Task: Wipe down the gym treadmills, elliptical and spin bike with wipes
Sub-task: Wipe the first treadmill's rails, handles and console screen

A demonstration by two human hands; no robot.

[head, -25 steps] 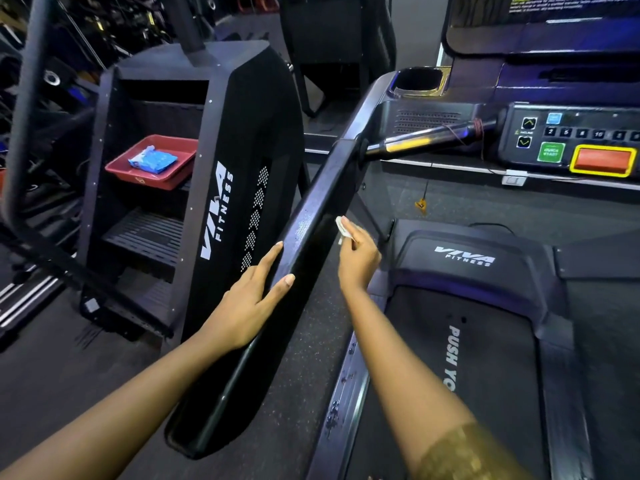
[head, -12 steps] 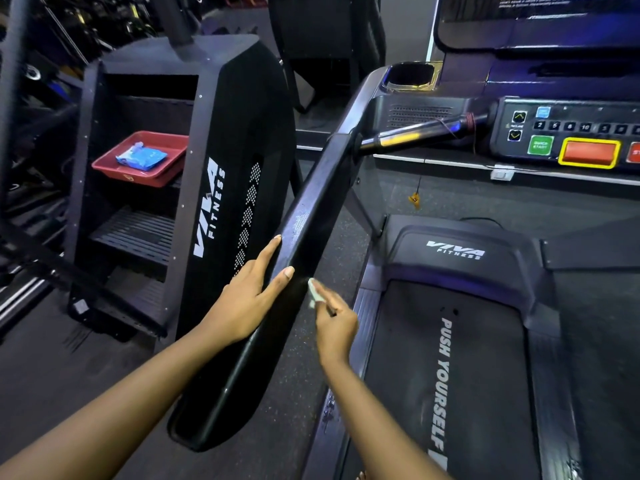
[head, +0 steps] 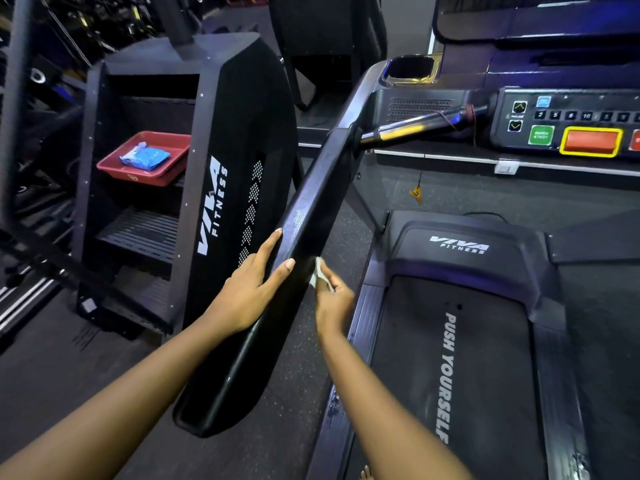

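Along the treadmill's left handrail (head: 311, 216), the right hand (head: 334, 299) pinches a white wipe (head: 317, 271) against the inner face; the left hand (head: 249, 289) rests open-fingered, holding nothing. Console (head: 568, 123) and belt (head: 457, 358) apparently remain unwiped.

Wipes packet (head: 144, 156) in tray (head: 114, 168), left of treadmill handrail (head: 311, 216).

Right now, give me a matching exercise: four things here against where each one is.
1. wipe
2. wipes pack
3. left hand
4. red button

A. in the red tray
B. on the console
C. pinched in the right hand
D. flat on the handrail

Pairs: 1-C, 2-A, 3-D, 4-B
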